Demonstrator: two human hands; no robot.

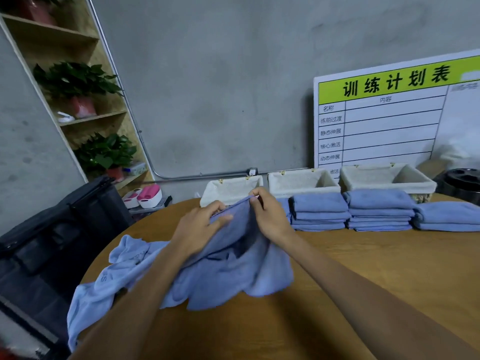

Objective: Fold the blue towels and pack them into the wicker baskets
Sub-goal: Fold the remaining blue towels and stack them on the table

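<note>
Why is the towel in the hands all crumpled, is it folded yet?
Not folded yet. The blue towel hangs bunched and wrinkled from both hands, left hand and right hand pinching its top edge.

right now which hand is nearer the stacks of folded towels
Right. The right hand pinches the loose towel just beside the stacks of folded towels; the left hand holds the same edge farther away.

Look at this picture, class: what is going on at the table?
A person is folding blue towels. The left hand and right hand pinch the top edge of one unfolded towel, lifting it above the round wooden table. Folded stacks already sit along the back, in front of three lined wicker baskets, which look empty.
</note>
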